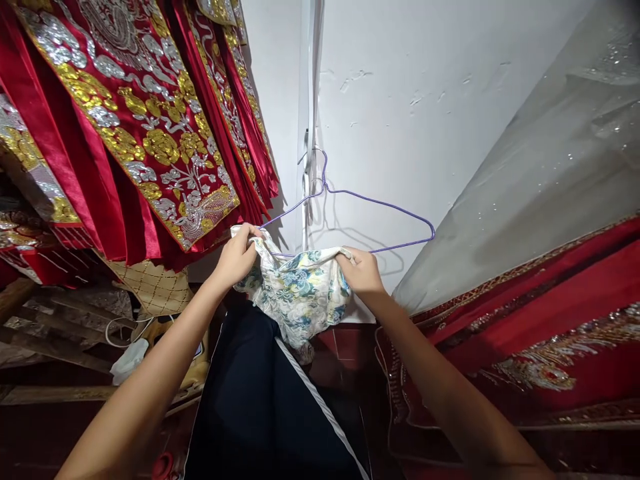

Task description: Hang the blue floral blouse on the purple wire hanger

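Observation:
A white floral garment (305, 297) with blue, green and yellow print hangs bunched between my hands. My left hand (239, 257) is closed on its upper left corner, next to the left end of a purple wire hanger (383, 205). That end of the hanger is hidden by the cloth and my fingers. My right hand (361, 272) pinches the garment's upper right edge, just below the hanger's lower bar. The hanger's right end is bare and sticks out past my right hand. Its hook is up at a narrow vertical strip (309, 100) on the wall.
Red costumes with gold and silver sequins (165, 143) hang on the left. To the right are a sheer pale glittering cloth (505, 173) and red beaded fabric (590, 267). A white wall (400, 120) stands behind. Lower left are wooden bars (55, 395) and a white cable (113, 337).

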Tool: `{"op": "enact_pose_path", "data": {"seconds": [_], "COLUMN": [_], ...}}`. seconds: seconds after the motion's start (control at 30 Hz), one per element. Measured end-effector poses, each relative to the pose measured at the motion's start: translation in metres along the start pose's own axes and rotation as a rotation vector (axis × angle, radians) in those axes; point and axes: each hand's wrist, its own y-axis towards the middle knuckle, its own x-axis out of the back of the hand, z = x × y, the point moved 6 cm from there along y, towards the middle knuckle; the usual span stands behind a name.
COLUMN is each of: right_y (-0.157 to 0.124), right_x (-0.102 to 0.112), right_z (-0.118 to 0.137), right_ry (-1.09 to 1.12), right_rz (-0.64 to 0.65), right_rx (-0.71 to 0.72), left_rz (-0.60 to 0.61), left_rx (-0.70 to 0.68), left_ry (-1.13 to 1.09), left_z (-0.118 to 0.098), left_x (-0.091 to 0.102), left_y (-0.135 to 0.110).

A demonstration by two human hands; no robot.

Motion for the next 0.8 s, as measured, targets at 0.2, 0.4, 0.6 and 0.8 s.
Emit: {"op": "enact_pose_path", "data": {"seconds": [0.2,0.4,0.6,0.8], "right_y": [-0.005,0.011,0.038,0.026], "right_x": [-0.008,0.035,0.088,0.091], "right_z": [0.005,0.004,-0.025,-0.007], "right_ry": [-0.084,-0.139,-0.285,-0.317], "right_rz": [0.190,-0.011,-0.117,-0.118], "right_rx": [0.002,0.047,-0.042,-0.028], "left_rz": [0.105,0.132,0.175,0.176], "left_rx": [-0.178,-0.218,-0.263,-0.235], "left_ry": [0.031,0.118,0.156,0.174], "left_z": [-0.018,-0.015,-0.012,-0.002], "left_x": [0.007,0.021,0.024,0.024], "left_y": [0.020,0.019,0.022,0.029]}}
